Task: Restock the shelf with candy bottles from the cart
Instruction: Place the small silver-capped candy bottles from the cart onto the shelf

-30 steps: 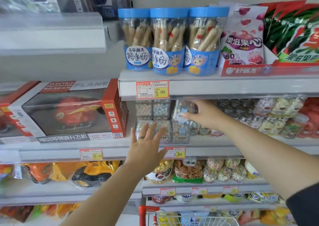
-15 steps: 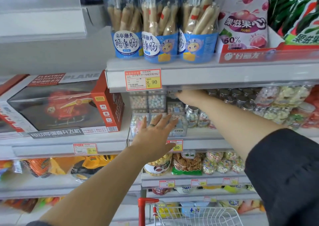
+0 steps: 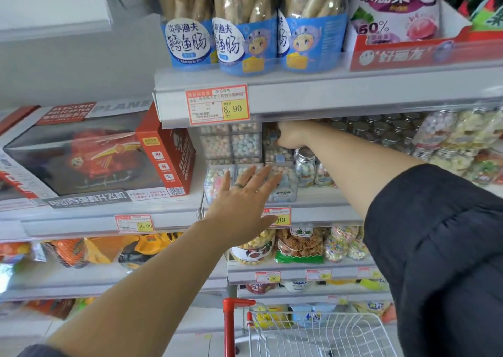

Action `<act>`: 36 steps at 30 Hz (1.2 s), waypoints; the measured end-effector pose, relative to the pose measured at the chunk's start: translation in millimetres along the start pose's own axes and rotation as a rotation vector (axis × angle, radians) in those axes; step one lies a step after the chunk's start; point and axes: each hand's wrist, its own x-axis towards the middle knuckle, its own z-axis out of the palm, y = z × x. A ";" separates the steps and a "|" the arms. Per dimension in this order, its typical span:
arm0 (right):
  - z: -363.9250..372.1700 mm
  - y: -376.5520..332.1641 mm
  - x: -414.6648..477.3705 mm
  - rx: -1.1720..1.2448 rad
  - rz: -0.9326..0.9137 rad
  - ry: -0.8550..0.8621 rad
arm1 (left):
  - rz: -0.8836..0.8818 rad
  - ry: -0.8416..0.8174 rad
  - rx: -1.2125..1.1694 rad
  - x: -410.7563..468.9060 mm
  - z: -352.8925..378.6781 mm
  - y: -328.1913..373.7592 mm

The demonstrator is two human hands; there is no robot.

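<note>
Where our right hand reaches in under the upper shelf, at centre frame, its fingers curl round a clear candy bottle and hold it atop the stack on the shelf. Lower, our left hand is flat with fingers spread apart before the stack's bottom row; we cannot tell whether it touches. Capped jars stand just right of the stack. A toy box fills the left, and the cart sits at the bottom edge.
</note>
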 end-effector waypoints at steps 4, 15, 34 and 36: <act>-3.0 -3.0 1.3 -0.062 -0.005 -0.028 | 0.002 0.001 0.001 -0.5 0.6 0.4; 5.5 -0.5 -6.6 -0.068 -0.028 -0.015 | 0.006 0.004 0.024 0.2 2.5 0.3; 3.3 -7.0 -61.2 -0.220 -0.124 0.058 | -0.045 0.082 0.055 -3.6 9.7 11.3; 6.1 -5.6 -83.6 -0.225 -0.174 0.132 | -0.074 0.134 0.043 -7.5 13.7 8.7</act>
